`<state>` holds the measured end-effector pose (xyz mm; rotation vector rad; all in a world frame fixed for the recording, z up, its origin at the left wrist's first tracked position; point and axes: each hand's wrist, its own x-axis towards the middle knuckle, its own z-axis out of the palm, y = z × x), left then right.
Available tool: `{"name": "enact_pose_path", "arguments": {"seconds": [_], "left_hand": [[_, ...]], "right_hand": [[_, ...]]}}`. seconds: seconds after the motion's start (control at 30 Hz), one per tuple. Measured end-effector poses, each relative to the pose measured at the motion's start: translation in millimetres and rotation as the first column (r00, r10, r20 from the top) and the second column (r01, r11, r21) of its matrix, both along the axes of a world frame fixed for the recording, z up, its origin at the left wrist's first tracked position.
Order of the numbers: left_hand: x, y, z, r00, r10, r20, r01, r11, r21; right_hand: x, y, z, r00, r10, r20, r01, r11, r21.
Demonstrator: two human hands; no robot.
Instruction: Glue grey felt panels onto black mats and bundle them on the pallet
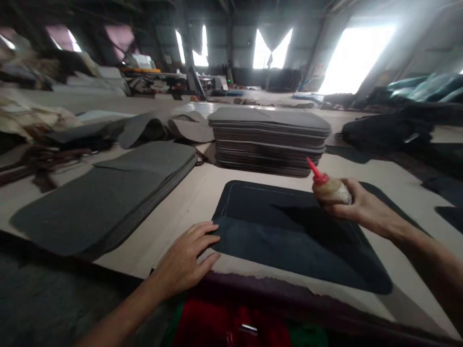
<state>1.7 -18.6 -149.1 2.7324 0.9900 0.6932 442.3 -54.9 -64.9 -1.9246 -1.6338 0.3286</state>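
A dark panel [260,236] with rounded corners lies flat on the pale table, a thin light line running along its far and left edges. At its left edge rests my left hand [190,255], fingers apart, the fingertips touching the panel. My right hand [356,205] is wrapped round a squeeze bottle [331,190] with a red pointed nozzle. The bottle is held tilted above the right part of the panel, its nozzle pointing up and to the left. A shadow of hand and bottle falls on the panel.
Behind the panel stands a tall stack of grey sheets [269,140]. A lower stack of grey felt-like pieces [104,197] lies on the left of the table [181,202]. Curled grey sheets [188,126] are behind it, and dark material [387,132] is heaped at the right.
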Motion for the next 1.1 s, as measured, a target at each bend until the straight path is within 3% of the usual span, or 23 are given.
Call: {"name": "enact_pose_path", "arguments": {"seconds": [0.13,0.27,0.4,0.63,0.8,1.1], "left_hand": [[1.0,-3.8,1.1,1.000,0.016,0.024,-0.015,0.999,-0.037],[2.6,-5.2,1.7,0.999,0.044,0.030,-0.042,0.998,-0.048],[2.9,-2.5,-0.5,0.993,0.081,0.082,-0.075,0.995,-0.070],[1.7,3.9,-2.6,0.981,0.129,0.143,-0.108,0.983,-0.146],[3.5,2.8,-2.1,0.982,0.141,0.127,-0.124,0.983,-0.133],[7.4,4.7,3.1,0.990,0.111,0.090,-0.097,0.984,-0.147]], "right_hand": [[-53.4,-22.6,11.7,0.992,0.128,-0.010,-0.128,0.974,-0.189],[-95.3,-25.1,13.0,0.968,0.220,-0.123,-0.241,0.951,-0.193],[-122.5,-19.8,10.9,0.948,0.289,-0.131,-0.306,0.943,-0.135],[-150.6,-6.6,1.4,0.908,0.414,-0.058,-0.415,0.910,0.001],[-160.6,1.8,0.3,0.869,0.495,0.014,-0.495,0.869,0.016],[-182.6,12.3,34.8,0.761,0.603,0.239,-0.606,0.793,-0.070]]}}
